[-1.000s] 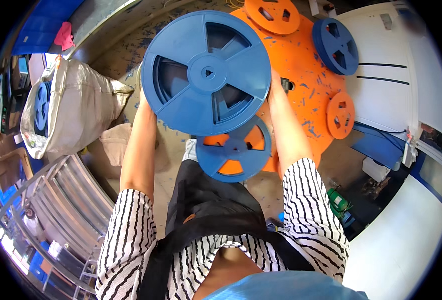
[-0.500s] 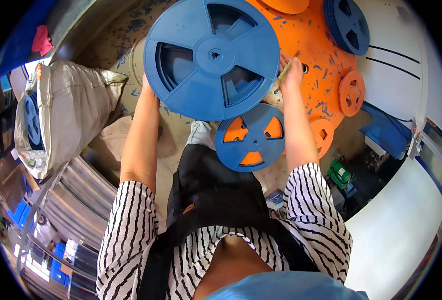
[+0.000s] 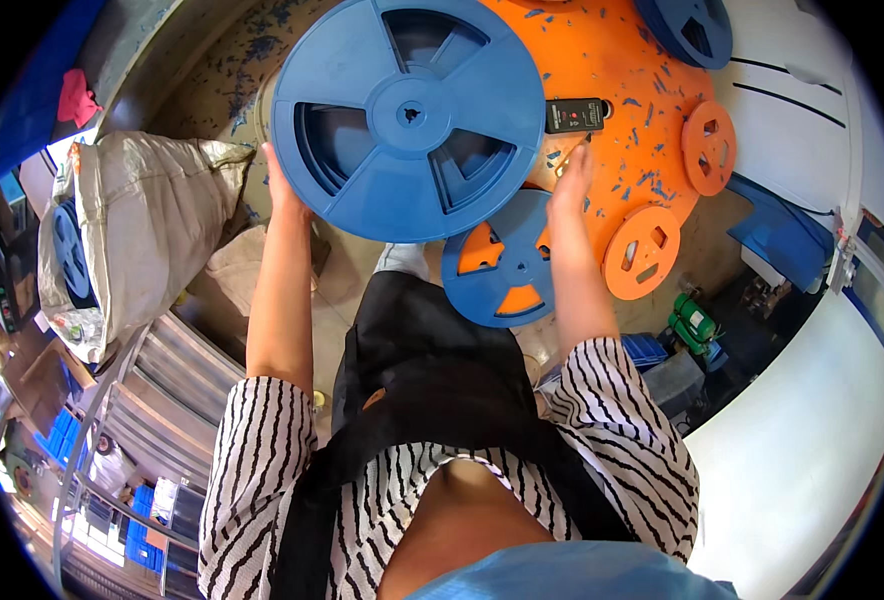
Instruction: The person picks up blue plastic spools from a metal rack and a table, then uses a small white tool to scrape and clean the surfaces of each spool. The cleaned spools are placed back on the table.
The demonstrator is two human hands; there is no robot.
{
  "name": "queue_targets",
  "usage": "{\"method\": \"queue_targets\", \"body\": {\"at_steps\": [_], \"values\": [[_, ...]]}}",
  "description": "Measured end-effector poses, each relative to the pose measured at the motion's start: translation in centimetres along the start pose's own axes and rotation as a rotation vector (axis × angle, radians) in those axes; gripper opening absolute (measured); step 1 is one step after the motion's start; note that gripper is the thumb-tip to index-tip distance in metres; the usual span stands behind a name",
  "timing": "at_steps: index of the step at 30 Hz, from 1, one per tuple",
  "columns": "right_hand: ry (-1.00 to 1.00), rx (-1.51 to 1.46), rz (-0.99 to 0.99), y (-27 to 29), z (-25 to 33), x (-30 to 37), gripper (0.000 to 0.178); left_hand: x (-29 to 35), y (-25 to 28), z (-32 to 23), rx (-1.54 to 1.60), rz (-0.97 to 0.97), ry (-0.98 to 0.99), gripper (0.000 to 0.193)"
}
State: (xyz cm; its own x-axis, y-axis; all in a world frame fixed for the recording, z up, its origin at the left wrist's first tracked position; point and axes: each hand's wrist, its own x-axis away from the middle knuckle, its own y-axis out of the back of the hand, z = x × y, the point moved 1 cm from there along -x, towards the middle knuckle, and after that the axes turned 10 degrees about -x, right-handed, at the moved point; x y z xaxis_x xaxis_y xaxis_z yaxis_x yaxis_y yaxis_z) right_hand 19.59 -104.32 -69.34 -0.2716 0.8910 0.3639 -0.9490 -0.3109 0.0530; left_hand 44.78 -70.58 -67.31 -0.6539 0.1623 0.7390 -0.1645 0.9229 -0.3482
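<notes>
A large blue reel [image 3: 347, 60] with three windows and a small centre hole fills the upper middle. My left hand [image 3: 286, 188] grips its left rim, thumb showing outside; the other fingers are hidden behind the reel. My right hand [image 3: 570, 188] is just off the reel's right side, fingers closed around a thin tan stick-like tool [image 3: 566, 160], whose exact kind I cannot make out. Beneath that arm lies a smaller-looking blue reel [image 3: 510, 232], with orange showing through its windows.
An orange round tabletop [image 3: 617, 130] strewn with blue flakes carries a black rectangular device [image 3: 574, 116]. Orange reels [image 3: 710, 150] and a blue reel stack [image 3: 697, 25] sit around its edge. A pale sack [image 3: 152, 220] with blue reels stands left; a green motor [image 3: 694, 320] is right.
The large reel has shifted slightly left and toward me, with my left hand at its rim. My right hand has drawn back from the reel with the tan tool, uncovering the black device.
</notes>
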Motion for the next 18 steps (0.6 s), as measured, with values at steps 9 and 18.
{"method": "queue_targets", "body": {"at_steps": [9, 18], "values": [[-0.231, -0.261, 0.401, -4.1, 3.9, 11.4, 0.101, 15.2, -10.4, 1.3, -1.621, 0.044, -0.962, 0.093], [-0.09, 0.205, -0.049, -6.3, 6.0, 10.0, 0.059, 14.1, -16.6, 7.4, -2.057, -0.349, -0.636, 0.121]]}}
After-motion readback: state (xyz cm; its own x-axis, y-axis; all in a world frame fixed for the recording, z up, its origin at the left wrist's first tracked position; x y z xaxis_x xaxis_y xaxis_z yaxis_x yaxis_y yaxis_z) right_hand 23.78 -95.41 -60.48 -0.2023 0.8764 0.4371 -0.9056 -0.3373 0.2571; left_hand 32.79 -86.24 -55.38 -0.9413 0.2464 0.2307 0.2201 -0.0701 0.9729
